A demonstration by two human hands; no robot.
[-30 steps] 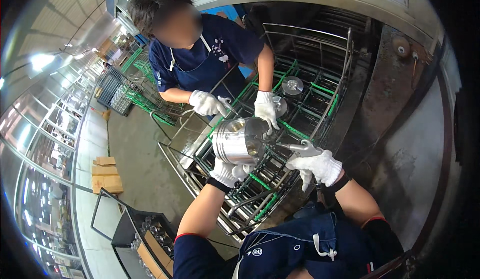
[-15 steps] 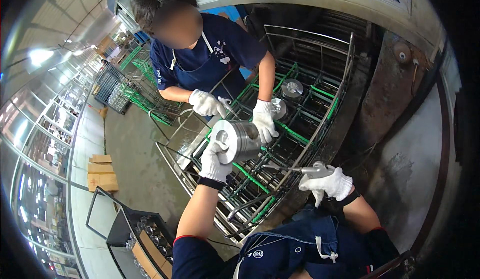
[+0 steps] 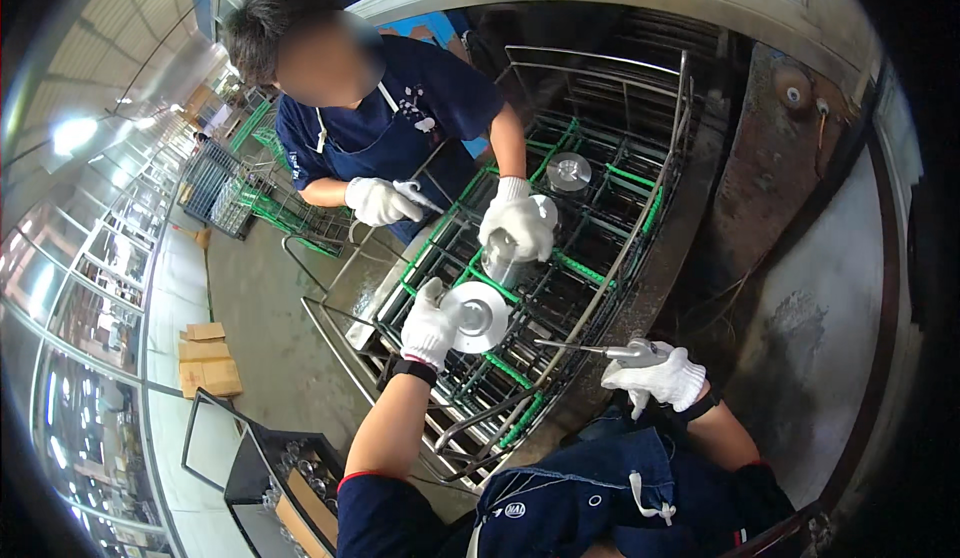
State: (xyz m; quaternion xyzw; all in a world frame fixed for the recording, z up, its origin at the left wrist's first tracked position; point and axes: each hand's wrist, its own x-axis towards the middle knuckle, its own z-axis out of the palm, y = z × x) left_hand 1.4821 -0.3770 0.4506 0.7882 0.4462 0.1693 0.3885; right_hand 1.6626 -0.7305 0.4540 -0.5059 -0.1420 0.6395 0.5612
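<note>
My left hand (image 3: 428,330) grips the rim of a shiny metal piston (image 3: 480,318) whose round end faces up toward me. A co-worker's gloved hand (image 3: 517,220) is at the far end of the same piston, over its shiny side. An air blow gun (image 3: 640,354) with a long thin nozzle lies in my closed right hand (image 3: 660,376), its tip pointing left toward the piston. Both my hands wear white knit gloves. Below the piston is a metal rack (image 3: 590,303) with green-covered bars; another piston (image 3: 569,171) sits farther back in it.
The co-worker's other gloved hand (image 3: 380,201) holds a slim tool across the rack. Rack rails rise at the right and front. At lower left stands a dark cart (image 3: 250,478) with glassy-looking parts, near a cardboard box (image 3: 208,363). A rusty plate (image 3: 765,148) is at right.
The piston has tipped and come lower, so its round end now faces up more. My left hand moved down with it. The co-worker's hands shifted left; my right hand stays nearly still.
</note>
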